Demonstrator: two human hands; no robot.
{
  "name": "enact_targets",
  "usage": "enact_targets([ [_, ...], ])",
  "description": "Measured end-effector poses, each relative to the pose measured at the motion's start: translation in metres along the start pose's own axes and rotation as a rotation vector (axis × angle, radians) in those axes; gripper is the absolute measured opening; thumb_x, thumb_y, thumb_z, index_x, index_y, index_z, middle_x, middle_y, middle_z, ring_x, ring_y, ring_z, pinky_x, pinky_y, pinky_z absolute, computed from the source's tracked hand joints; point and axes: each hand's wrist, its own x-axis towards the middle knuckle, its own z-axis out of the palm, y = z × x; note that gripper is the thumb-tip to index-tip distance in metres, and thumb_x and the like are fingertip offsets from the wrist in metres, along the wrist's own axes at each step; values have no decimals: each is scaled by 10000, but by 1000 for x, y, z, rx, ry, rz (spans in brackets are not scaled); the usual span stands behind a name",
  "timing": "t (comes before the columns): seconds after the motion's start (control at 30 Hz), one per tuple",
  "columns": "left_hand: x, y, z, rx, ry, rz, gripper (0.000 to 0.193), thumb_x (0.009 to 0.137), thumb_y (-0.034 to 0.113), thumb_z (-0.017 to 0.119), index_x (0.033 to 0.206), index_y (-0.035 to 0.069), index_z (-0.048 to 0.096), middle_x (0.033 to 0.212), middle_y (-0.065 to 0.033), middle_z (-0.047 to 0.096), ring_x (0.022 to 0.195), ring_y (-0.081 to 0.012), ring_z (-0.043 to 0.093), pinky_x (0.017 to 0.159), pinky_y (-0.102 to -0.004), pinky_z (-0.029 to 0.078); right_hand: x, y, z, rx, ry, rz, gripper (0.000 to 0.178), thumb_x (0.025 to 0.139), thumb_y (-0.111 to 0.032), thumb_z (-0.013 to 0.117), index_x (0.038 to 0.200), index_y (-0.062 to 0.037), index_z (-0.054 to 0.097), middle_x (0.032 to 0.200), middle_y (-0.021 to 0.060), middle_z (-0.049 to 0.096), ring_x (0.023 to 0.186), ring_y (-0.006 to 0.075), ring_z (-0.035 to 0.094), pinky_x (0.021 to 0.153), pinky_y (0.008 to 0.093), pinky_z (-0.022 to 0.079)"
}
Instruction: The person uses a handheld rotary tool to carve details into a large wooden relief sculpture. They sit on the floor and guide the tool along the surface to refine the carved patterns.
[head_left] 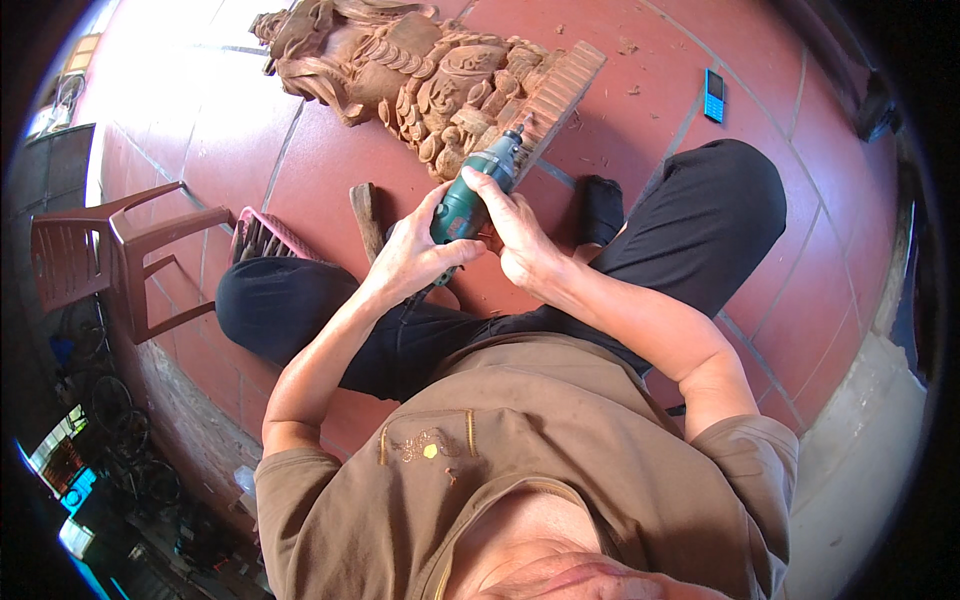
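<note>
My left hand [415,243] and my right hand [512,228] are both wrapped round a green and grey die grinder [462,208]. Its nose points away from me, toward the ridged base [560,92] of a carved wooden sculpture [440,80]. The sculpture lies on its side on the floor, covered in dense relief of rounded shapes and folds. The tool's tip overlaps the edge of that base; whether it touches the wood I cannot tell. Some of the fingers are hidden behind the grinder's body.
Beside my left knee sit a pink basket [275,235] of slim tools and a wooden block or mallet [366,215]. A brown plastic chair [130,250] stands farther left. A blue phone [714,96] lies on the red tiles at the far right, with wood chips [628,46] scattered nearby.
</note>
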Motion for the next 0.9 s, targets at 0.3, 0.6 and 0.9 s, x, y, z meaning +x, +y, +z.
enact_targets([
  [0.3, 2, -7, -1, -28, 40, 54, 813, 745, 259, 778, 1392, -23, 374, 917, -127, 650, 712, -162, 655, 658, -290, 539, 9, 2, 0, -21, -12, -6, 653, 777, -473, 751, 1173, -2, 531, 1090, 115, 582, 969, 207, 576, 785, 397, 505],
  [0.6, 0, 2, 2, -7, 21, 58, 807, 741, 255, 779, 1395, -3, 382, 910, -126, 659, 733, -164, 660, 699, -299, 534, -3, -2, -3, -6, -20, -18, 540, 794, -454, 745, 1103, -43, 579, 975, 70, 628, 832, 167, 633, 735, 341, 529],
  [0.9, 5, 1, 7, 78, -2, 88, 799, 717, 293, 784, 1373, 18, 420, 925, -140, 665, 804, -200, 662, 751, -325, 521, -12, -7, -11, -21, -17, -10, 500, 814, -468, 718, 1081, -62, 599, 955, 49, 646, 810, 145, 651, 701, 313, 544],
])
